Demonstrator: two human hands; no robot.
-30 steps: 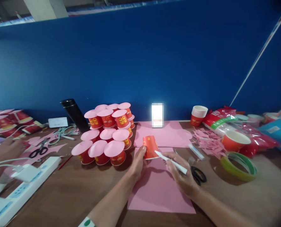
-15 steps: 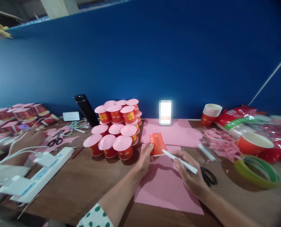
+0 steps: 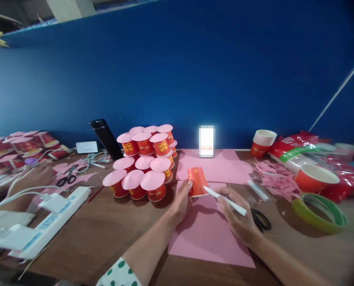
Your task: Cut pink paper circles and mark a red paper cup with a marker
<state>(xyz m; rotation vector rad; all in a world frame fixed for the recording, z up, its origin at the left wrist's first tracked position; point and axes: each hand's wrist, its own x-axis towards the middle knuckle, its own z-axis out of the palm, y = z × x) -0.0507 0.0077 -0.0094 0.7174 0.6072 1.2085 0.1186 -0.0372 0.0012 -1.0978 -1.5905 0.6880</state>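
Observation:
An upside-down red paper cup [image 3: 197,181] stands on a pink paper sheet [image 3: 208,238] in front of me. My left hand [image 3: 182,201] grips the cup's left side with its fingers closed on it. My right hand [image 3: 238,220] holds a white pen [image 3: 225,200], whose tip touches the cup's lower right edge. A second pink sheet [image 3: 215,165] lies just behind the cup.
A stack of red cups with pink lids [image 3: 143,163] stands to the left, a black flask [image 3: 105,138] behind it. Black scissors [image 3: 259,219], a green tape roll [image 3: 319,206], pink scraps [image 3: 272,178], stacked cups [image 3: 262,143] lie right. Another person's hand [image 3: 35,175] and a power strip [image 3: 42,226] are left.
The camera view shifted right between the first and later frames. My hands, the cup and the pen kept the same pose. The other person's hand moved slightly.

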